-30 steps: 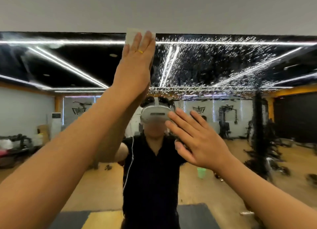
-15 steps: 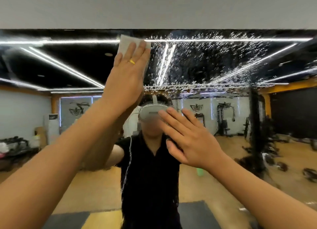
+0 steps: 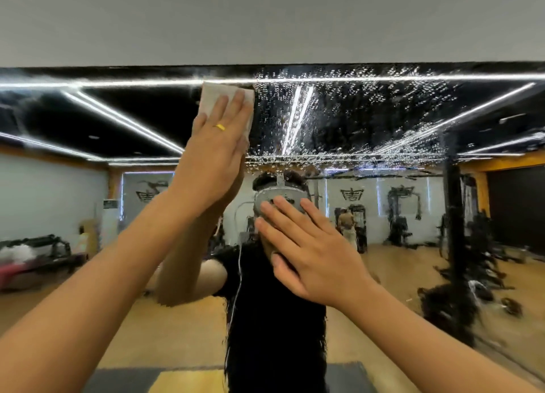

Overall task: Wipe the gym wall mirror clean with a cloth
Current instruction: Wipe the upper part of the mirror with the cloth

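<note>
A wide wall mirror [image 3: 383, 221] fills the view, its top edge under a grey wall. My left hand [image 3: 216, 156], with a gold ring, presses a white cloth [image 3: 211, 96] flat against the glass near the top edge; straight fingers cover most of the cloth. My right hand [image 3: 306, 254] lies flat on the mirror lower and to the right, fingers spread, holding nothing. Water droplets [image 3: 348, 118] cover the upper glass to the right of the cloth; the glass to the left of it shows no drops.
The mirror reflects a person in a black shirt with a headset, gym machines, a wooden floor, ceiling light strips and another person far back. A grey wall [image 3: 265, 18] runs above the mirror.
My left hand has slid the cloth down from the mirror's top edge. The right hand has stayed flat on the glass. The camera has tilted up a little.
</note>
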Action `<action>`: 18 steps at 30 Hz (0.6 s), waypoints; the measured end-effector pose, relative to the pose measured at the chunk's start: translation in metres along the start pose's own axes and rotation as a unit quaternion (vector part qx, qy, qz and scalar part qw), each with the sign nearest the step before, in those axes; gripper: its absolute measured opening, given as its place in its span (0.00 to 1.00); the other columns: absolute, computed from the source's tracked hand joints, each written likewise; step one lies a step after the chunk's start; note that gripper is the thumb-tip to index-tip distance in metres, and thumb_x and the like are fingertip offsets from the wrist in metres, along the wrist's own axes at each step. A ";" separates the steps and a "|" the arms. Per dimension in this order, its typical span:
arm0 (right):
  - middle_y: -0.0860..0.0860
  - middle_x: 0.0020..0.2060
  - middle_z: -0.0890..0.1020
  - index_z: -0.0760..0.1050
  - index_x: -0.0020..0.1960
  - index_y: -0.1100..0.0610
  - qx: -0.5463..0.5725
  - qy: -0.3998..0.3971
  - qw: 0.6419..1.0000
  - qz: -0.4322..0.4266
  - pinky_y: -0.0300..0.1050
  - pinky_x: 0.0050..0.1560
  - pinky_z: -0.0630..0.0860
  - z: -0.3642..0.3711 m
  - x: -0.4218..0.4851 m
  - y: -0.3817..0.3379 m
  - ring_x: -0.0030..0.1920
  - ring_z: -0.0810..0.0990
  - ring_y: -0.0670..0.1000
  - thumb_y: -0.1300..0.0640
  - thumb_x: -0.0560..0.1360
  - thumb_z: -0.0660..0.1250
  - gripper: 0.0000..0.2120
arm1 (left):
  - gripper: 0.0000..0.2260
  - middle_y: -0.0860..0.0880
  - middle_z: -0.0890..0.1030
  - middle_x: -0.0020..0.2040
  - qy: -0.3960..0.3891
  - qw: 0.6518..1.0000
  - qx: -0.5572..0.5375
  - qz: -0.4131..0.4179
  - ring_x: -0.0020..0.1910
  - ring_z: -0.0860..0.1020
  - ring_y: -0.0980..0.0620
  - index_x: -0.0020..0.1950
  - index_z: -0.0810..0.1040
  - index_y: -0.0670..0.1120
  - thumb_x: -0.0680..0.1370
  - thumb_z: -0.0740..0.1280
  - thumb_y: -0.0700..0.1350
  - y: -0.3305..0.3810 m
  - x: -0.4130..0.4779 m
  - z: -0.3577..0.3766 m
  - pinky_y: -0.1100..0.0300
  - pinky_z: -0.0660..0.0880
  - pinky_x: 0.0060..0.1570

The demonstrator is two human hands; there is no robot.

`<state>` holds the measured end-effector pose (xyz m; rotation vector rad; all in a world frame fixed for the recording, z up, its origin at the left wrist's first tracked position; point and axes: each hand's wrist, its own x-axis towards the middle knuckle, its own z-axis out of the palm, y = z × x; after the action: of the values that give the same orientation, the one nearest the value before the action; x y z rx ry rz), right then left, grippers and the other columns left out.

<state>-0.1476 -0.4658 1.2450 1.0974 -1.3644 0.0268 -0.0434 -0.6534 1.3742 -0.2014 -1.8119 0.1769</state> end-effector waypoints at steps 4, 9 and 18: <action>0.54 0.81 0.62 0.65 0.81 0.56 -0.004 -0.009 1.000 -0.002 0.60 0.81 0.56 -0.001 -0.002 0.000 0.83 0.55 0.54 0.48 0.83 0.60 0.28 | 0.25 0.49 0.51 0.85 -0.003 1.000 0.009 -0.023 0.84 0.48 0.47 0.85 0.52 0.47 0.88 0.53 0.44 0.002 0.033 -0.006 0.47 0.45 0.80; 0.54 0.81 0.62 0.64 0.81 0.56 0.000 -0.004 1.000 0.002 0.60 0.81 0.56 -0.002 0.000 0.000 0.83 0.55 0.54 0.49 0.82 0.61 0.28 | 0.25 0.50 0.48 0.85 -0.010 0.998 0.045 -0.031 0.84 0.45 0.48 0.85 0.47 0.47 0.88 0.50 0.43 0.007 0.069 -0.011 0.47 0.43 0.82; 0.54 0.81 0.63 0.66 0.80 0.56 0.024 -0.024 0.999 -0.006 0.60 0.81 0.55 -0.004 0.001 0.001 0.82 0.56 0.54 0.49 0.82 0.59 0.27 | 0.26 0.44 0.57 0.84 -0.032 0.996 0.067 0.048 0.83 0.54 0.41 0.84 0.56 0.43 0.85 0.51 0.45 -0.003 -0.018 -0.002 0.44 0.49 0.79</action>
<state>-0.1452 -0.4635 1.2477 1.1538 -1.4068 0.0250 -0.0374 -0.6608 1.3586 -0.1903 -1.8467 0.3748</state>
